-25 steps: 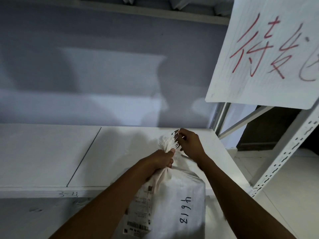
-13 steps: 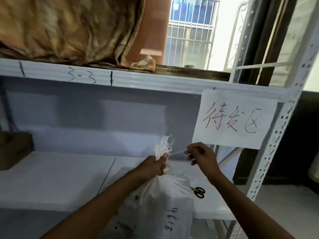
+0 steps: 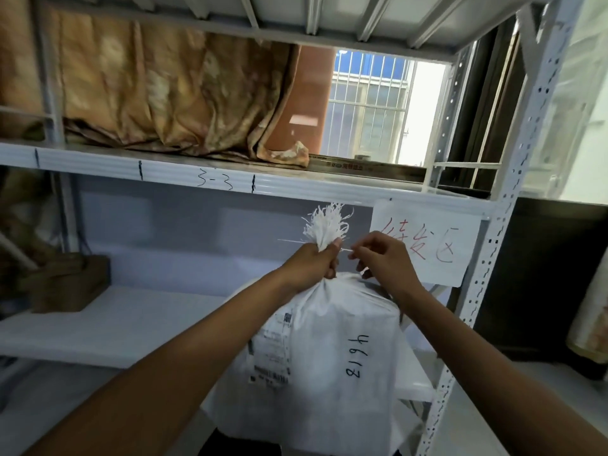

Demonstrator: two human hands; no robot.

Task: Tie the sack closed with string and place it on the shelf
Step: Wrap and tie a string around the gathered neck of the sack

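Observation:
A white woven sack (image 3: 329, 350) with a shipping label and handwritten numbers hangs in front of the white shelf (image 3: 108, 327). Its frayed mouth (image 3: 325, 225) sticks up above my left hand (image 3: 312, 264), which is shut around the gathered neck. My right hand (image 3: 381, 258) is just to the right of the neck, pinching a thin white string (image 3: 343, 250) that runs across the neck and pokes out to the left. The sack's lower part is below the shelf's front edge.
A brown box (image 3: 65, 284) sits on the shelf at the left. A paper sign (image 3: 431, 245) with red writing hangs from the upper shelf beam. Draped brown cloth (image 3: 158, 93) fills the shelf above. A perforated white upright (image 3: 487, 274) stands at the right.
The view has tilted upward, showing the upper shelf and window. The sack has risen with my left hand. My right hand has drawn the string taut close to the neck.

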